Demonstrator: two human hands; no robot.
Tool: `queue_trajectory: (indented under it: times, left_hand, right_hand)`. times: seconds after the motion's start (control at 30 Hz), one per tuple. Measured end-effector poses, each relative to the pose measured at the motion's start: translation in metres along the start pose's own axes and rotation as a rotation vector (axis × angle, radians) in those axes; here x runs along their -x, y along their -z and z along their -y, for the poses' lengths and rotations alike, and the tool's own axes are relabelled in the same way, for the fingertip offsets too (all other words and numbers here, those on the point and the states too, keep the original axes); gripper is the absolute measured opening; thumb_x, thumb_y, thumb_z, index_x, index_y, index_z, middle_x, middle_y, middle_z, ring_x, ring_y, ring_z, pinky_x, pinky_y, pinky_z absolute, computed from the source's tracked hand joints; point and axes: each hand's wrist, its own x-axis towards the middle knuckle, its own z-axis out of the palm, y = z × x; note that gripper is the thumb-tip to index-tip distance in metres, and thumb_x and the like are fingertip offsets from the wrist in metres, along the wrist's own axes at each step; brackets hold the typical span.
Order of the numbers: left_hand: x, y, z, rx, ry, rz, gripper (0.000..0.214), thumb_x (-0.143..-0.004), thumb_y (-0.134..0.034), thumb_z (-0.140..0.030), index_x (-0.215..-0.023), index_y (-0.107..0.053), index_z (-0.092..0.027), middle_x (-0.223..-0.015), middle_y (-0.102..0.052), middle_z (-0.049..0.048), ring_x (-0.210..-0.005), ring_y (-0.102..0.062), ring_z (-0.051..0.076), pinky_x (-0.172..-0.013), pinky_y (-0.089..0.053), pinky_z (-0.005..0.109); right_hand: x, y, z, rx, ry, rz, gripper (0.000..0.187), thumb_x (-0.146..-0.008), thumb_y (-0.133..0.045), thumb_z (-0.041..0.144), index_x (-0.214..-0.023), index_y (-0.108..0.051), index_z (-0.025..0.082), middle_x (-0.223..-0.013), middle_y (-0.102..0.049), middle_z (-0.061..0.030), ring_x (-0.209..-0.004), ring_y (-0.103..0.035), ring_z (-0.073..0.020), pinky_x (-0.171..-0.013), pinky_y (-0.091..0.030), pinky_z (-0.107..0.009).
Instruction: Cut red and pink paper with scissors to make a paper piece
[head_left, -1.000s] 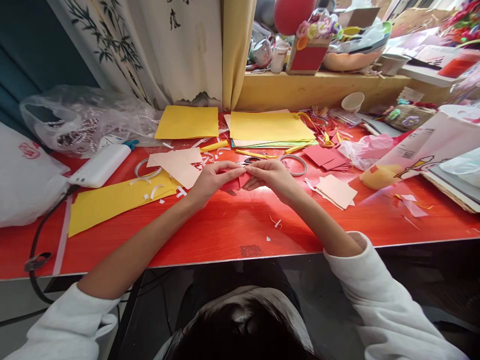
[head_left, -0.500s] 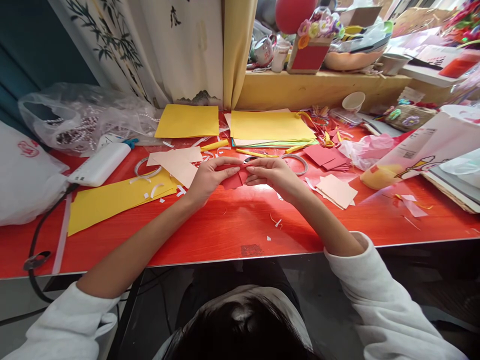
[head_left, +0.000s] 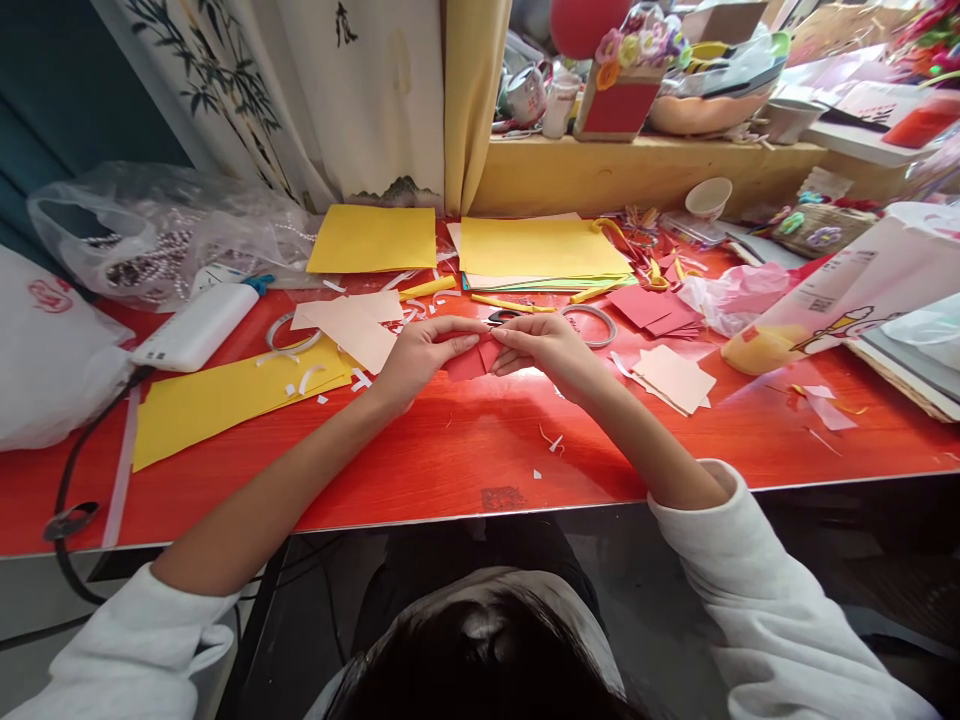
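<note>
A small piece of red paper (head_left: 470, 364), creased or folded, is held between both hands above the red table (head_left: 465, 450). My left hand (head_left: 426, 352) pinches its left side, thumb on the near face. At the right, my right hand (head_left: 536, 345) grips the other edge with thumb and fingers pressed together. The fingers partly cover the paper, so its full shape is hidden. Just behind the hands lie scissors (head_left: 504, 316) with dark handles, partly hidden. A roll of tape (head_left: 589, 326) is beside my right hand, and pale pink paper (head_left: 358, 330) lies near my left.
Yellow sheets (head_left: 544, 248) lie stacked at the back, with yellow strips (head_left: 240, 400) at the left. Red paper squares (head_left: 658, 310) and pale pink squares (head_left: 675, 378) rest at the right. A white power bank-like box (head_left: 199, 328) and a leaning paper cup (head_left: 832, 290) stand at the sides.
Both hands keep their pinch on the red paper, with only slight finger movement. The scissors behind show a little more. The view has shifted very slightly.
</note>
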Motion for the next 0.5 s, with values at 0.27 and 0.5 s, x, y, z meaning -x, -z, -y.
queue_trajectory:
  times: [0.27, 0.5]
  left_hand:
    - [-0.0007, -0.0006, 0.0002, 0.048, 0.057, -0.026, 0.02, -0.074, -0.07, -0.03, -0.092, -0.075, -0.023, -0.098, -0.072, 0.0039, -0.097, -0.063, 0.02, -0.089, -0.047, 0.034]
    - [-0.0027, 0.0016, 0.0019, 0.087, 0.077, -0.077, 0.021, -0.072, -0.071, -0.03, -0.09, -0.075, -0.021, -0.097, -0.072, 0.0047, -0.096, -0.063, 0.019, -0.086, -0.048, 0.033]
  right_hand:
    - [-0.001, -0.0014, -0.0033, 0.021, 0.031, -0.013, 0.024, -0.084, -0.064, 0.035, -0.076, -0.063, 0.012, -0.06, -0.069, -0.0053, -0.056, -0.068, -0.0147, -0.058, -0.058, -0.024]
    - [-0.0042, 0.0043, -0.0043, -0.005, 0.003, -0.015, 0.033, -0.08, -0.065, 0.044, -0.073, -0.065, 0.012, -0.066, -0.07, -0.0089, -0.061, -0.069, -0.0156, -0.065, -0.06, -0.026]
